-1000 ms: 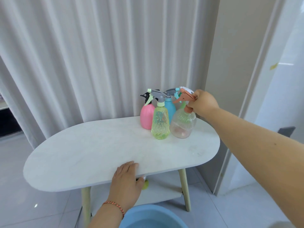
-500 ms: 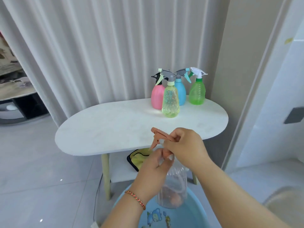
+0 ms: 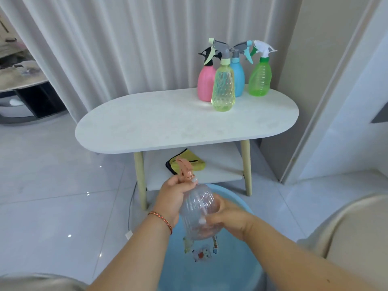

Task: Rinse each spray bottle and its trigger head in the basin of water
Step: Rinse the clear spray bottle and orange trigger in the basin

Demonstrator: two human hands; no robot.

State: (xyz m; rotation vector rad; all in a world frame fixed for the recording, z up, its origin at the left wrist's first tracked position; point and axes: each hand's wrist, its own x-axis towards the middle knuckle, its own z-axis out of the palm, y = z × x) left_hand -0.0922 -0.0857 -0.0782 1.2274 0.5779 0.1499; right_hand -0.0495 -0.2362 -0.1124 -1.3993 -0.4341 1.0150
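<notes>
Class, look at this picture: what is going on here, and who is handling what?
A person holds a clear spray bottle over a blue basin on the floor. The left hand grips its neck just below the orange trigger head, and the right hand steadies the body. Four more bottles, pink, yellow, blue and green, wait on the white table.

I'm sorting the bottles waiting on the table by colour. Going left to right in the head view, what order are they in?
pink bottle → yellow-green bottle → blue bottle → green bottle
</notes>
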